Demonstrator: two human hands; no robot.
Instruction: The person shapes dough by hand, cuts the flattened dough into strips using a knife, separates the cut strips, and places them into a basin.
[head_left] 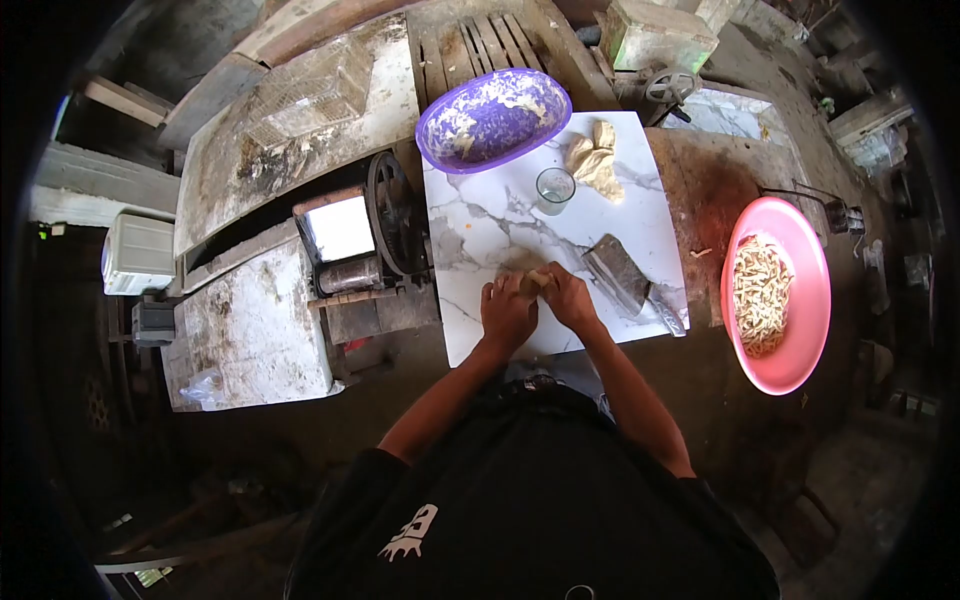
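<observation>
Both hands meet over the front part of a white marble-patterned board (475, 225). A small pale piece of dough (535, 282) shows between them. My left hand (508, 312) has its fingers curled against the dough's left side, and my right hand (566, 297) closes on it from the right. To the right of my right hand lies a cleaver (618, 272) with its handle toward the front right corner. A clear glass (555, 190) stands behind the hands. Behind and right of the glass rests a larger lump of dough (596, 165).
A purple basin (490, 125) smeared with dough sits at the board's back left. On the right is a pink basin (805, 300) holding many small dough strips. A machine with a flywheel (390, 212) stands left of the board. A stained white table (250, 325) is farther left.
</observation>
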